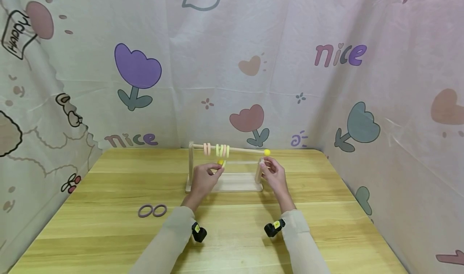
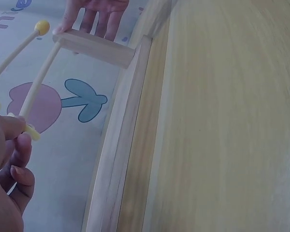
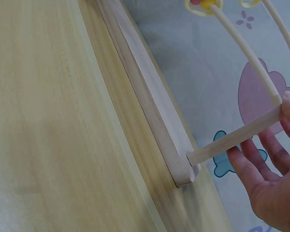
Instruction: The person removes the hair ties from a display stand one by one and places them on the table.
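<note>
A wooden stand has two posts, each with a rod ending in a yellow ball. Several pink and yellow-green rings hang on the rear rod. My left hand pinches a pale yellow ring at the ball end of the front rod; the ring is round the ball in the right wrist view. With thumb and fingers, my right hand grips the right post near its top, where the front rod joins it. The left hand's fingers are bent.
Two purple rings lie side by side on the wooden table, left of the stand and of my left forearm. A printed cloth hangs behind the table and along both sides.
</note>
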Motion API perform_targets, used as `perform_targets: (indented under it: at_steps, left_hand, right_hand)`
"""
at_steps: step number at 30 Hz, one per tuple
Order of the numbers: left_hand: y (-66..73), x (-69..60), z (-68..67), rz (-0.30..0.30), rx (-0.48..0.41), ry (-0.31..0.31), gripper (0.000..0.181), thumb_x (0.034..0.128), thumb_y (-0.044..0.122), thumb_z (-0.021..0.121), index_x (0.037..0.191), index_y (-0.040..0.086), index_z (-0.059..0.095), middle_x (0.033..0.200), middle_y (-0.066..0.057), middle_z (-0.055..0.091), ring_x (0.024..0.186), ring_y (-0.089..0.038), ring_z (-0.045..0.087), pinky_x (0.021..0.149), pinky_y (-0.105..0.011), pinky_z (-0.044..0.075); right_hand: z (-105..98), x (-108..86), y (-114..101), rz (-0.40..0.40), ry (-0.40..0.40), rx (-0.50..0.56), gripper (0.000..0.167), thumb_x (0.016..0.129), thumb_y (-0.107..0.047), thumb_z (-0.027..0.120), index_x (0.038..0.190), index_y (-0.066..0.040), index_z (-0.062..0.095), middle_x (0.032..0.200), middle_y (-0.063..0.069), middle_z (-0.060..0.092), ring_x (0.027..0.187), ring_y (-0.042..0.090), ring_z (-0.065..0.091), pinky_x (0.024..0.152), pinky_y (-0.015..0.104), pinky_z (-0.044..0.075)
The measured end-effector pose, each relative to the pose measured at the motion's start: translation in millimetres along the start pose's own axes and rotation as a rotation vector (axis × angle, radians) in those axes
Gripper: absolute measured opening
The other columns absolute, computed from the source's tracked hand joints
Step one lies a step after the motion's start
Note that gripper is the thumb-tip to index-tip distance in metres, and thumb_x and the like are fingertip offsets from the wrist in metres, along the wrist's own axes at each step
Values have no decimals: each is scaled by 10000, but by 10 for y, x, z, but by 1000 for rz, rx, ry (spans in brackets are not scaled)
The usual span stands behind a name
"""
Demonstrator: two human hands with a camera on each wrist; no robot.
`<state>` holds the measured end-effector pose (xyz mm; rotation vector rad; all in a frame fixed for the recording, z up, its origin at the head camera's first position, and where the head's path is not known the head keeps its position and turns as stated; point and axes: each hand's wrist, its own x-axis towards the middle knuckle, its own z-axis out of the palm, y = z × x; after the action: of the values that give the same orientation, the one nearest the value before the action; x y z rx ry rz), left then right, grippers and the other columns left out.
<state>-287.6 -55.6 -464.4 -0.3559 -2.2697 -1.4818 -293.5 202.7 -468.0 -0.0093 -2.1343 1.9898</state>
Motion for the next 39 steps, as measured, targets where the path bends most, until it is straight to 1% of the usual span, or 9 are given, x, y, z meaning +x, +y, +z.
perform_targets:
  at_steps: [4,9,13,15,19,23,26,33,39]
  left_hand:
    - [3,13,-12,-16,13,-1,89,903,130,803,927,47,823,903,-96,810,482,-75,494,423,-184,366]
    - [3,17,-22,10,25,20,78,887,113,816,920,43,823,897,-112,809,469,-45,473,415,-179,356]
    - [2,14,-16,34,13,36,72,880,96,816,917,34,820,901,-132,806,463,-11,455,411,-165,348]
    - [5,10,-13,41,11,41,71,882,95,814,915,32,819,898,-129,806,464,-12,459,411,-165,353]
    - [5,4,-20,50,3,57,63,889,87,807,910,28,816,884,-122,802,459,-24,467,404,-164,363]
    - [-8,11,-33,66,-10,81,61,886,78,808,907,21,812,870,-131,796,446,-17,461,391,-171,367]
    - [-4,12,-50,61,-19,84,62,885,76,808,913,22,811,873,-135,795,439,-20,459,386,-166,358]
    - [3,12,-64,45,-35,71,60,895,83,799,918,30,812,886,-136,794,441,-36,466,386,-145,347]
    - [-25,19,-45,53,-38,92,60,894,82,799,918,27,809,885,-138,794,429,-1,456,382,-143,346]
  right_hand:
    - [-3,-4,-5,1,0,-8,394,1042,-170,624,1402,-15,576,1354,273,627,1092,202,670,937,385,614]
    - [-1,-6,-3,-1,-2,-6,396,1044,-166,619,1405,-11,570,1360,276,622,1094,196,668,953,406,608]
    - [7,-4,0,-5,2,-7,391,1043,-159,620,1401,-7,573,1349,272,627,1083,189,668,934,382,613]
    - [11,-2,2,-6,4,-7,389,1043,-155,619,1400,-6,575,1344,272,629,1092,207,669,929,379,614]
    - [14,4,9,-5,4,-3,388,1045,-152,615,1402,-6,573,1346,276,626,1133,261,666,955,422,607]
    - [12,7,17,-7,5,-2,381,1044,-148,615,1396,-7,578,1340,273,632,1125,256,668,956,430,607]
    - [13,8,19,-9,6,-1,379,1044,-146,616,1394,-5,580,1333,270,636,1109,235,670,940,405,612]
    - [14,6,16,-1,7,-1,391,1043,-151,619,1403,-7,574,1341,267,635,1115,236,673,931,376,614]
    - [18,2,1,5,7,-4,403,1041,-169,626,1409,-14,573,1353,269,629,1099,209,670,938,383,613]
